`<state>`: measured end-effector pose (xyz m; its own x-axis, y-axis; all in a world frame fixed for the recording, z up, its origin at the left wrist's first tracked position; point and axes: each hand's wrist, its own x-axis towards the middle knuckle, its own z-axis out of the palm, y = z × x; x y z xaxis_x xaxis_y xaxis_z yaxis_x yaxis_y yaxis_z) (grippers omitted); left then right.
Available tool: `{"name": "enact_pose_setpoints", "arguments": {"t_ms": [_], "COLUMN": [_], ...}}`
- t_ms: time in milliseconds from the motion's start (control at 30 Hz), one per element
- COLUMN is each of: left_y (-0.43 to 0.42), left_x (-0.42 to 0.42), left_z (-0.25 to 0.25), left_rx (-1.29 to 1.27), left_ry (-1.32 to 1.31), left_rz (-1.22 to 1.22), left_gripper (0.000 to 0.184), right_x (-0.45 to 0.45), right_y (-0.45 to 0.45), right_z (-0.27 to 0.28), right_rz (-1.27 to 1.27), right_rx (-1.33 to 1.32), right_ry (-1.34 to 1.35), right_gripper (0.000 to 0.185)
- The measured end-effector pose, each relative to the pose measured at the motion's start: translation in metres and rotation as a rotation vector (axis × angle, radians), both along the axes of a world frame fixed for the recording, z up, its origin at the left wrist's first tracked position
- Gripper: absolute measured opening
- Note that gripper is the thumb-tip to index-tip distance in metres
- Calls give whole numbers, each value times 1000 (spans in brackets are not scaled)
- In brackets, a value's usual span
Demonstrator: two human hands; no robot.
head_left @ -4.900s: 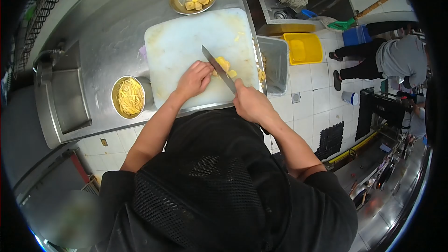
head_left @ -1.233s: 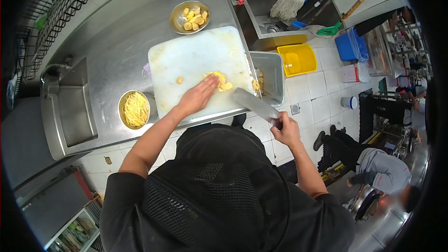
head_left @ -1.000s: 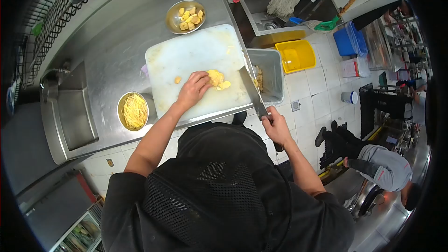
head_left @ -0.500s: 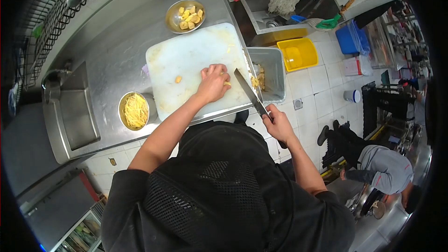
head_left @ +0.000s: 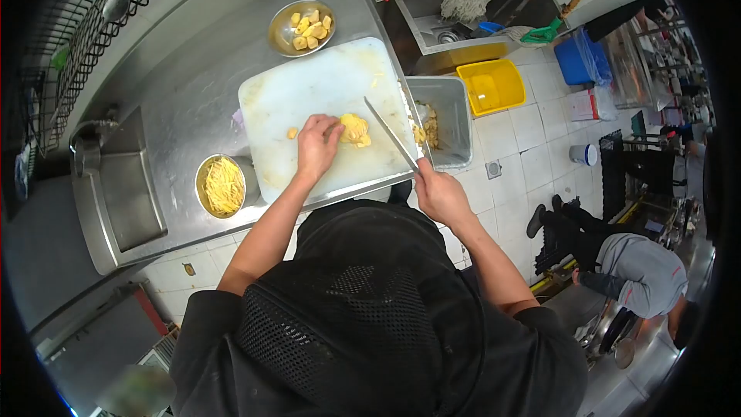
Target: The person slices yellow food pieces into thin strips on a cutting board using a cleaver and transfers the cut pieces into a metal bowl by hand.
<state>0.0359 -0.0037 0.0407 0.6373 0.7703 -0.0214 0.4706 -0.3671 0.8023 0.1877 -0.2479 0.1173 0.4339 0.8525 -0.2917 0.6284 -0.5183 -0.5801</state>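
Observation:
On the white cutting board lies a small heap of thin yellow ginger slices. My left hand is just left of the heap, fingers curved and thumb apart, its tips at or very near the slices; nothing shows in its grasp. A kitchen knife is in my right hand, which is wrapped around the handle. Its blade slants over the board's right side, right of the slices. One small ginger piece sits left of my left hand.
Behind the board stands a metal bowl of ginger chunks. Left of the board, a metal container holds ginger shreds. A grey bin with scraps and a yellow tub are at right. A person in grey works farther right.
My left hand has moved left off the ginger, so the slices now show. The knife has shifted left and up over the board, its blade turned, and my right hand has come closer to the board.

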Motion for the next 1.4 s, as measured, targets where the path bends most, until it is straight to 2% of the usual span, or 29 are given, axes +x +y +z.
{"name": "enact_pose_setpoints", "arguments": {"t_ms": [33, 100, 133, 200, 233, 300, 500, 567, 667, 867, 967, 1167, 1267, 1333, 1400], "left_y": [3, 13, 13, 12, 12, 9, 14, 15, 16, 13, 11, 10, 10, 11, 8], "left_x": [0, 1, 0, 1, 3, 2, 8, 8, 9, 8, 7, 6, 6, 5, 5], "left_z": [0, -1, -4, -5, -1, 8, -4, -6, -8, -10, -11, -13, -13, -13, -15], "left_rx": [-3, 471, 469, 299, 300, 452, 530, 532, 552, 579, 583, 596, 622, 647, 570], "left_ry": [0, -104, -106, -41, -46, -64, -2, 16, 13, -30, -35, -36, -72, -87, -49], "left_rz": [6, -345, -338, -468, -462, -454, -652, -670, -682, -648, -637, -624, -603, -602, -593], "left_gripper": [18, 24, 24, 28, 28, 28, 29, 29, 29, 30, 31, 32, 31, 31, 29], "right_x": [-2, -6, -7, -9, -10, -14, -22, -27, -25, -21, -23, -21, -19, -22, -19], "right_y": [5, 16, 21, 30, 36, 45, 58, 57, 66, 66, 80, 81, 92, 87, 86], "right_z": [-2, -10, -16, -16, -11, -4, 14, 20, -14, 8, -1, 5, -3, 11, 11], "right_rz": [23, 54, 65, 79, 90, 104, 141, 169, 151, 181, 92, 121, 110, 126, 145], "right_rx": [22, 43, 2, -42, -123, -210, -275, -348, -287, -332, -256, -328, -219, -256, -299], "right_ry": [-6, -14, -39, -70, -94, -114, -155, -165, -153, -104, -76, -55, -84, -67, -62], "right_gripper": [18, 15, 14, 13, 18, 25, 25, 23, 21, 17, 17, 17, 17, 18, 18]}}
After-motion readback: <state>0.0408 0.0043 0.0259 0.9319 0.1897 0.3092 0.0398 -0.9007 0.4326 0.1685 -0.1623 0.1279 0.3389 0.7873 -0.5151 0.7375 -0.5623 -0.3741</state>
